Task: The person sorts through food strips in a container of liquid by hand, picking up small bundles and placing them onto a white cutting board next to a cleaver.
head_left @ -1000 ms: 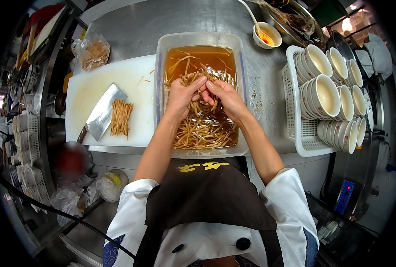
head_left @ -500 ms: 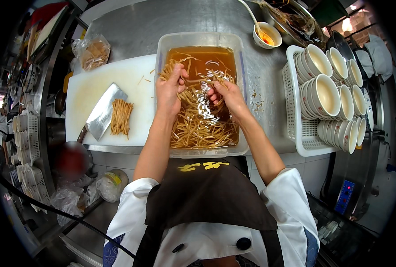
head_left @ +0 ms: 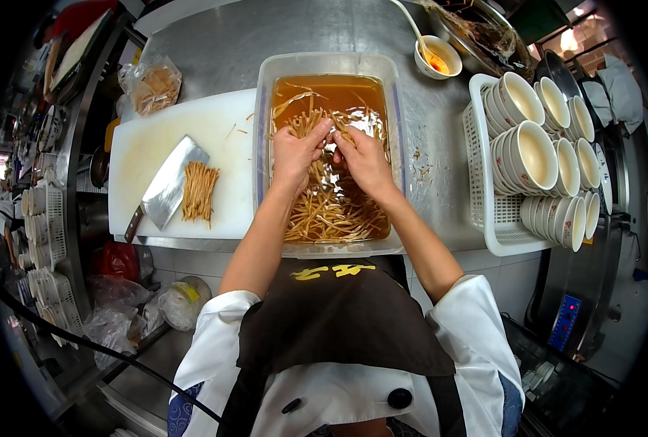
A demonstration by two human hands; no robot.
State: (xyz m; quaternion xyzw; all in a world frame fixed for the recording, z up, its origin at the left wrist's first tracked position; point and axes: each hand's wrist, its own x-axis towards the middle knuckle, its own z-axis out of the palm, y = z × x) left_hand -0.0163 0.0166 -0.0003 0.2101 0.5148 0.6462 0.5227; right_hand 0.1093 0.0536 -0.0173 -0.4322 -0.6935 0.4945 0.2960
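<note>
Brown strips (head_left: 336,220), thin and limp, heaped wet and tangled in the near half of a tub (head_left: 264,69) and caught up in two bare hands over its middle. Left hand (head_left: 295,154) curled around a loose clump, right hand (head_left: 366,162) pinching a smaller tuft, thumbs nearly meeting; contact between the fingertips too fine to tell. Likeliest mishap: strands sliding out of wet fingers, being slick and loosely gathered. Also possible, breakage from a hard pull on a tangle, or drips over the rim from a brisk lift.

Around the hands, cloudy see-through plastic, rectangular with rounded corners, holding amber liquid (head_left: 338,87) broken by white glare. To the left, a smooth white cutting board (head_left: 135,153), with a broad steel cleaver (head_left: 172,186) lying flat beside a neat bundle (head_left: 202,191) of similar strips. Dark handle by the board's front edge: a possible fall, if knocked by an elbow. At the board's far edge, a crinkled clear bag (head_left: 151,86) of brown pieces. Underneath, a dull metal table (head_left: 215,44), speckled with scraps right of the tub. Farther right, a small white bowl (head_left: 449,54) with a pale spoon (head_left: 411,22) and orange-red contents, then glossy round bowls (head_left: 535,156), nested on their sides in a slotted plastic basket (head_left: 517,244); chipping conceivable from a bump.
</note>
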